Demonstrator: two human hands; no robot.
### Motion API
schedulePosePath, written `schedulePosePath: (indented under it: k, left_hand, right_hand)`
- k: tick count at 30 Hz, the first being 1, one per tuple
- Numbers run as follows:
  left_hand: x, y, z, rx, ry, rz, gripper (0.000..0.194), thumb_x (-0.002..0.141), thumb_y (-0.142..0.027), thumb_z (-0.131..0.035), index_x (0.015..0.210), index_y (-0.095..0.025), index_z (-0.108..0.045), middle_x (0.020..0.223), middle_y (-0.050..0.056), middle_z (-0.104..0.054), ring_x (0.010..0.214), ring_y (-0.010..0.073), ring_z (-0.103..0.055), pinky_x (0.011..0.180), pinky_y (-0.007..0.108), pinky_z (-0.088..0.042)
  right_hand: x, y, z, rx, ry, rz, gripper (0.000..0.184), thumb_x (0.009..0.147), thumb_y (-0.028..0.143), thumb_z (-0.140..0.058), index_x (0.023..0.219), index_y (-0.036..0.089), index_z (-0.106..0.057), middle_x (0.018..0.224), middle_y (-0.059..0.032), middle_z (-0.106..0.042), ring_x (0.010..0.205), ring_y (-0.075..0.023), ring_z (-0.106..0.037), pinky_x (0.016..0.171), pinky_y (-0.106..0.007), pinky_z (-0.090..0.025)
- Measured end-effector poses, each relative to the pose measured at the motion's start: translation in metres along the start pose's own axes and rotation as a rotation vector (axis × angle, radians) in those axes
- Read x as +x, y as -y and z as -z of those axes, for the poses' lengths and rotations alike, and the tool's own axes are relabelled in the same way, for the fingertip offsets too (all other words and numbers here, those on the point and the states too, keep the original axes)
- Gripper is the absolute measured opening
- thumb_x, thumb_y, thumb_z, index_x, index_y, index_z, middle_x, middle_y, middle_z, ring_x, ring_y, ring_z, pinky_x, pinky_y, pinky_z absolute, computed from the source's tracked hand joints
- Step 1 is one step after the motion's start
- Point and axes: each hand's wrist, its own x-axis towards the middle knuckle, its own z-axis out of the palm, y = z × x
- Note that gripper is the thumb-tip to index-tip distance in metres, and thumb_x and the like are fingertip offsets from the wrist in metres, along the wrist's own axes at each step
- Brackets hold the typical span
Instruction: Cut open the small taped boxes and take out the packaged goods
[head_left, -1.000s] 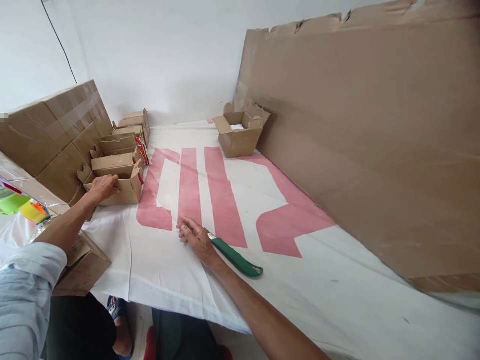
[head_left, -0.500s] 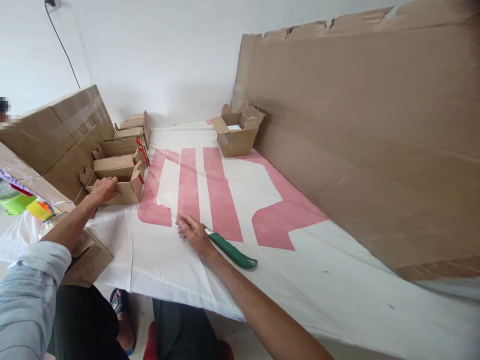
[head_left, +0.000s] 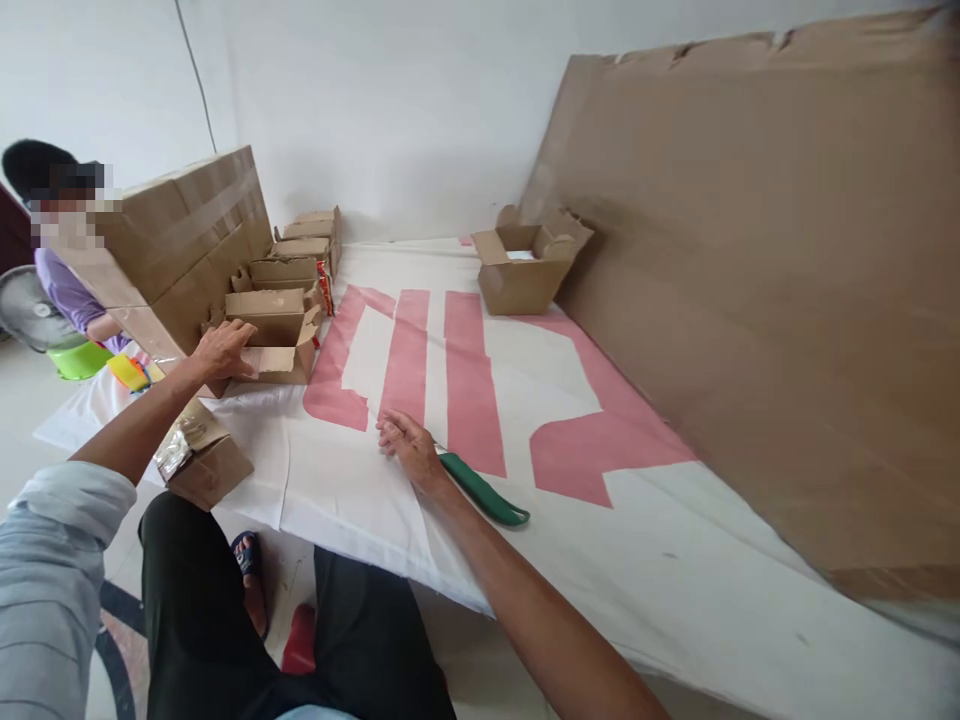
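My left hand (head_left: 223, 350) rests with curled fingers on the near edge of a small open cardboard box (head_left: 277, 345), the closest in a row of several such boxes along the left. My right hand (head_left: 409, 447) lies on the white cloth (head_left: 675, 540) with its red printed shapes, fingers loosely bent, holding nothing. A green-handled knife (head_left: 484, 490) lies on the cloth right beside that wrist, touching or nearly touching it.
A large taped carton (head_left: 176, 235) stands at the left behind the row. Another open small box (head_left: 525, 270) sits at the back. A big cardboard sheet (head_left: 765, 300) leans along the right. A carton (head_left: 202, 455) lies by my knee. Another person (head_left: 64, 250) sits at far left beside a fan (head_left: 26, 310).
The view swung to the left, bringing the other person and the fan into sight. My left hand shifted a little on the box; my right hand stayed beside the knife.
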Motion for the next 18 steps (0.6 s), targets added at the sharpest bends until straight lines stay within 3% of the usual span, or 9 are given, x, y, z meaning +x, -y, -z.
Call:
schedulePosePath:
  k: [4, 9, 12, 14, 18]
  left_hand:
    - [-0.047, 0.036, 0.005, -0.304, -0.222, 0.034, 0.058, 0.093, -0.043, -0.087, 0.145, -0.021, -0.075, 0.154, 0.015, -0.073, 0.144, 0.0374, -0.067, 0.125, 0.048, -0.052]
    - [-0.123, 0.097, -0.003, -0.716, -0.544, 0.296, 0.034, 0.098, -0.045, -0.081, 0.116, -0.015, -0.079, 0.13, 0.011, -0.082, 0.124, 0.0306, -0.074, 0.11, 0.041, -0.059]
    - [-0.164, 0.121, -0.025, -0.83, -0.58, 0.503, 0.036, 0.098, -0.047, -0.082, 0.106, -0.012, -0.076, 0.109, 0.009, -0.082, 0.109, 0.0275, -0.075, 0.108, 0.045, -0.06]
    - [-0.183, 0.128, -0.046, -0.897, -0.576, 0.614, 0.042, 0.09, -0.053, -0.087, 0.101, -0.014, -0.076, 0.099, 0.008, -0.08, 0.1, 0.0269, -0.075, 0.103, 0.047, -0.062]
    - [-0.199, 0.125, -0.087, -1.044, -0.554, 0.7, 0.057, 0.07, -0.062, -0.095, 0.102, -0.017, -0.079, 0.108, 0.013, -0.084, 0.107, 0.0325, -0.078, 0.095, 0.045, -0.065]
  right_hand:
    - [-0.003, -0.006, 0.003, -0.025, -0.012, 0.009, 0.074, 0.087, 0.081, -0.076, 0.13, 0.021, -0.078, 0.108, -0.0111, -0.084, 0.08, -0.0228, -0.072, 0.067, -0.039, -0.062]
    - [-0.007, -0.013, 0.006, -0.055, -0.034, 0.021, 0.074, 0.087, 0.082, -0.077, 0.128, 0.02, -0.078, 0.107, -0.0109, -0.085, 0.077, -0.0215, -0.073, 0.064, -0.037, -0.061]
    - [-0.009, -0.016, 0.007, -0.084, -0.04, 0.033, 0.074, 0.087, 0.082, -0.077, 0.127, 0.02, -0.078, 0.105, -0.0111, -0.086, 0.074, -0.0212, -0.073, 0.062, -0.036, -0.062]
    - [-0.01, -0.017, 0.007, -0.104, -0.043, 0.043, 0.073, 0.087, 0.082, -0.077, 0.125, 0.02, -0.079, 0.103, -0.0112, -0.086, 0.073, -0.0213, -0.073, 0.062, -0.036, -0.061]
    - [-0.013, -0.018, 0.006, -0.122, -0.08, 0.055, 0.076, 0.085, 0.084, -0.079, 0.124, 0.018, -0.08, 0.098, -0.0112, -0.085, 0.07, -0.0215, -0.072, 0.061, -0.036, -0.06]
